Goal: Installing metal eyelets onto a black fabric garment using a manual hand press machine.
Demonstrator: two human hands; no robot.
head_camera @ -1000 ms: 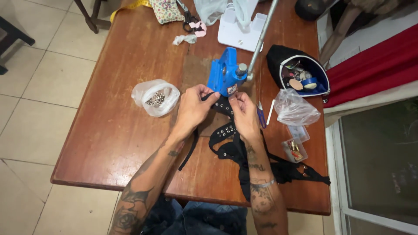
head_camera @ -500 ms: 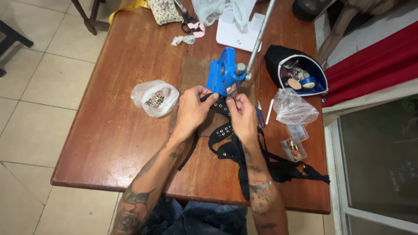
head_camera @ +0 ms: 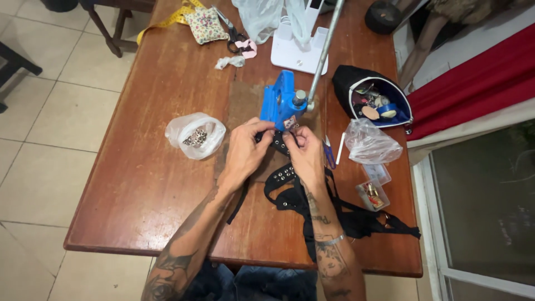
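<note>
A person seated at a wooden table (head_camera: 145, 184) works a black studded strap (head_camera: 281, 146) at the base of a blue hand press (head_camera: 281, 105), seen from above. The left hand (head_camera: 248, 150) and the right hand (head_camera: 305, 153) are both closed on the strap, pinching it between fingertips and thumbs right in front of the press, with the strap's end lying against the foot of the tool. A long metal lever (head_camera: 323, 50) rises from the press toward the far end of the table. The rest of the black strapwork (head_camera: 345, 220) trails back under the right forearm and spreads across the near right part of the table, its tail reaching close to the edge.

Just left of the left hand sits a clear plastic bag of metal eyelets (head_camera: 196, 135). To the right of the press, an open black pouch (head_camera: 372, 100) holds small parts, and a crumpled clear bag (head_camera: 370, 144) lies just below it. Two small clear boxes (head_camera: 374, 187) rest near the right forearm, and a blue-handled tool (head_camera: 330, 156) lies beside the right hand. At the far end are a white stand (head_camera: 298, 53), scissors (head_camera: 233, 34), a floral pincushion (head_camera: 205, 25) and a yellow tape measure (head_camera: 164, 21). Both forearms are tattooed.
</note>
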